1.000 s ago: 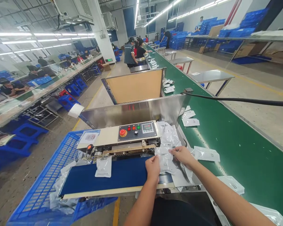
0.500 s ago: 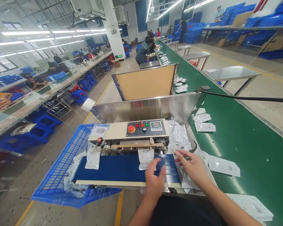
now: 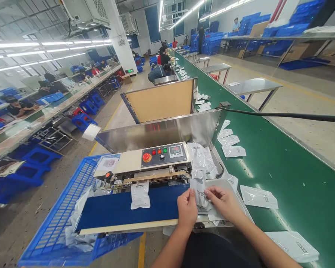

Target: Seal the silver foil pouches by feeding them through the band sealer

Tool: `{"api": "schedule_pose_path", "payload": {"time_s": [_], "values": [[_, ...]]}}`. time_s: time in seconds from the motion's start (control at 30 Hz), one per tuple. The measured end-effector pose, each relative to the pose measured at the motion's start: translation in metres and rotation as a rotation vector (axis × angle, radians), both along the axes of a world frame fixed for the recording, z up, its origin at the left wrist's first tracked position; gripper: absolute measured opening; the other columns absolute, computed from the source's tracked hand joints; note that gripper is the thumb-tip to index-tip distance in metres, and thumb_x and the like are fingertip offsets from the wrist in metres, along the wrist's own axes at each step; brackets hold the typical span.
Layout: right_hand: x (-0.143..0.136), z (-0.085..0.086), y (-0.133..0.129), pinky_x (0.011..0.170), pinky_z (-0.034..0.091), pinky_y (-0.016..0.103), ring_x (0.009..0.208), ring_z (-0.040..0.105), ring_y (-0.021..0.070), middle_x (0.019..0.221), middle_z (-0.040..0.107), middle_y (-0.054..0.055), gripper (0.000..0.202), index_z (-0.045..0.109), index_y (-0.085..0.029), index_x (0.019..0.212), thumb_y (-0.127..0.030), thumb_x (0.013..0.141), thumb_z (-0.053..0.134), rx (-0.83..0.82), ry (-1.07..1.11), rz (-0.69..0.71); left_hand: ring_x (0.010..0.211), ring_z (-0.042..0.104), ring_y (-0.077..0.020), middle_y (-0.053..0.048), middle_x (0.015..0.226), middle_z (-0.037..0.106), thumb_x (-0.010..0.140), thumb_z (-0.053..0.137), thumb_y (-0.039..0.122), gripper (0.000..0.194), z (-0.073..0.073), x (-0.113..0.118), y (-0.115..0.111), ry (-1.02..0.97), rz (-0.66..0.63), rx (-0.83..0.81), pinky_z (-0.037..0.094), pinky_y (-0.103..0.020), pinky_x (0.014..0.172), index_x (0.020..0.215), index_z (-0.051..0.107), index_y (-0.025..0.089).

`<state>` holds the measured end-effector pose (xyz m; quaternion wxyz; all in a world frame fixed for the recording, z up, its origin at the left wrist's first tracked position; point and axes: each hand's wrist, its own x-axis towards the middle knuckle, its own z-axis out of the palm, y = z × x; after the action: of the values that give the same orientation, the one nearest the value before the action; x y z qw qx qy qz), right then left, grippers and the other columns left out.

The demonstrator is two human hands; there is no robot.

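Observation:
A white pouch (image 3: 198, 193) with small dark print stands upright at the right end of the blue belt. My left hand (image 3: 187, 212) pinches its left edge between thumb and fingers. On the pouch's right edge, the thumb and fingers of my right hand (image 3: 226, 203) are closed. Farther left, another white pouch (image 3: 140, 199) hangs from the band sealer (image 3: 156, 169), its lower part over the blue belt (image 3: 111, 212). A heap of white pouches (image 3: 202, 160) lies just behind the pouch in my hands.
A blue basket (image 3: 48, 219) with pouches is at the belt's left end. To the right runs a green conveyor (image 3: 270, 171) bearing flat white pouches (image 3: 259, 196). A metal panel (image 3: 162, 130) stands behind the sealer, and a black cable (image 3: 284, 114) crosses the conveyor. Several people are farther off.
My left hand has moved right from over the belt and gripped the pouch's edge. The pouch in the sealer has travelled left; another that was at the belt's left end no longer shows there.

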<state>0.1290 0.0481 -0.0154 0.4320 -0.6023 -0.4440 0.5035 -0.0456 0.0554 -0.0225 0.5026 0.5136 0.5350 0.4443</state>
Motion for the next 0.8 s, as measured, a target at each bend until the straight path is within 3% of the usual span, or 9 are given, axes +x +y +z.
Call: {"api": "schedule_pose_path", "payload": {"time_s": [0.17, 0.3, 0.43, 0.53, 0.63, 0.73, 0.8], "values": [[0.008, -0.013, 0.005, 0.068, 0.057, 0.033, 0.074, 0.072, 0.0249, 0.079, 0.080, 0.007, 0.054, 0.081, -0.019, 0.083, -0.072, 0.080, 0.076, -0.004, -0.052, -0.010, 0.066, 0.050, -0.0170, -0.004, 0.069, 0.066, 0.102, 0.054, 0.069, 0.064, -0.014, 0.007, 0.006, 0.009, -0.088, -0.026, 0.040, -0.027, 0.065, 0.076, 0.076, 0.014], [0.020, -0.023, 0.016, 0.059, 0.053, 0.030, 0.062, 0.066, 0.0211, 0.066, 0.074, 0.004, 0.043, 0.079, -0.019, 0.074, -0.061, 0.077, 0.075, -0.133, -0.076, -0.169, 0.063, 0.048, -0.0165, -0.002, 0.061, 0.059, 0.085, 0.071, 0.075, 0.062, -0.032, 0.010, 0.028, -0.019, 0.088, -0.185, 0.038, -0.027, 0.062, 0.065, 0.072, 0.016], [0.011, -0.026, 0.036, 0.058, 0.051, 0.028, 0.058, 0.063, 0.0182, 0.059, 0.068, 0.003, 0.033, 0.071, -0.021, 0.063, -0.051, 0.076, 0.075, -0.236, -0.048, -0.188, 0.060, 0.053, -0.0177, -0.003, 0.061, 0.062, 0.076, 0.074, 0.081, 0.066, -0.046, 0.006, 0.050, -0.078, 0.170, -0.286, 0.042, -0.029, 0.060, 0.068, 0.075, 0.015], [-0.008, -0.027, 0.053, 0.060, 0.055, 0.029, 0.059, 0.064, 0.0181, 0.059, 0.069, 0.004, 0.033, 0.067, -0.023, 0.057, -0.049, 0.074, 0.078, -0.279, 0.034, -0.144, 0.061, 0.056, -0.0188, -0.006, 0.065, 0.066, 0.070, 0.077, 0.083, 0.071, -0.048, -0.009, 0.054, -0.108, 0.233, -0.326, 0.044, -0.029, 0.060, 0.071, 0.078, 0.012], [-0.025, -0.024, 0.059, 0.066, 0.059, 0.031, 0.061, 0.065, 0.0184, 0.063, 0.071, 0.004, 0.033, 0.073, -0.022, 0.063, -0.052, 0.073, 0.081, -0.292, 0.106, -0.096, 0.066, 0.060, -0.0201, -0.007, 0.070, 0.070, 0.067, 0.081, 0.080, 0.069, -0.047, -0.034, 0.052, -0.109, 0.310, -0.328, 0.047, -0.030, 0.063, 0.076, 0.080, 0.011], [-0.027, -0.014, 0.040, 0.061, 0.052, 0.029, 0.060, 0.061, 0.0173, 0.061, 0.068, 0.003, 0.045, 0.077, -0.019, 0.069, -0.063, 0.076, 0.078, -0.219, 0.000, -0.035, 0.071, 0.064, -0.0223, -0.008, 0.073, 0.072, 0.065, 0.085, 0.074, 0.064, -0.044, -0.061, 0.049, -0.086, 0.399, -0.321, 0.050, -0.032, 0.067, 0.079, 0.081, 0.011], [-0.012, -0.009, 0.008, 0.057, 0.046, 0.028, 0.059, 0.058, 0.0174, 0.060, 0.066, 0.002, 0.054, 0.077, -0.019, 0.069, -0.071, 0.081, 0.071, -0.162, -0.142, 0.008, 0.077, 0.068, -0.0250, -0.009, 0.078, 0.075, 0.066, 0.086, 0.068, 0.059, -0.043, -0.077, 0.048, -0.066, 0.458, -0.318, 0.053, -0.034, 0.071, 0.082, 0.081, 0.012]]}}
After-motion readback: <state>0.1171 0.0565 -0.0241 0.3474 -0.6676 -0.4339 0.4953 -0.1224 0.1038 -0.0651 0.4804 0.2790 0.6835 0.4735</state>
